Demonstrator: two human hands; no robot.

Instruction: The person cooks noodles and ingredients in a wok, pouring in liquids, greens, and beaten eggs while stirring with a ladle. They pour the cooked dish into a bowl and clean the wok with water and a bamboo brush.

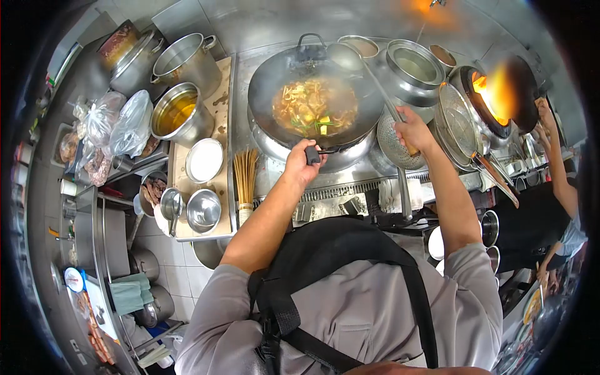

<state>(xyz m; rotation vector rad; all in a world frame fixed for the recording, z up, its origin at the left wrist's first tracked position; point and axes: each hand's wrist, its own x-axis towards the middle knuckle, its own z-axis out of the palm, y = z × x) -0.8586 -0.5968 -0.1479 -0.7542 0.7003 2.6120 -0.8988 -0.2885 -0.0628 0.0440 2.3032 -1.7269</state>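
Observation:
My left hand (305, 161) is closed around the short dark handle of a large black wok (261, 94). Inside the wok, noodle-like strips, yellow pieces and bits of green lie in a steaming brown broth (312, 107). The long-handled ladle (345, 57) is gripped in my right hand (414, 131), its bowl held at the wok's far right rim, above the food. What the bowl contains is blurred by steam. Below my right hand, a perforated skimmer (400, 142) rests beside the wok. Left of the wok's front stands a bamboo wok brush (245, 181).
At right, a co-worker's hand (545, 115) holds a tilted wok (520, 90) beside a tall burner flame (497, 94). Mesh strainers (455, 119) and a metal pot (414, 65) stand between us. Left are a pot of yellow liquid (181, 115), a white lid-like disc (204, 160) and a steel bowl (204, 211).

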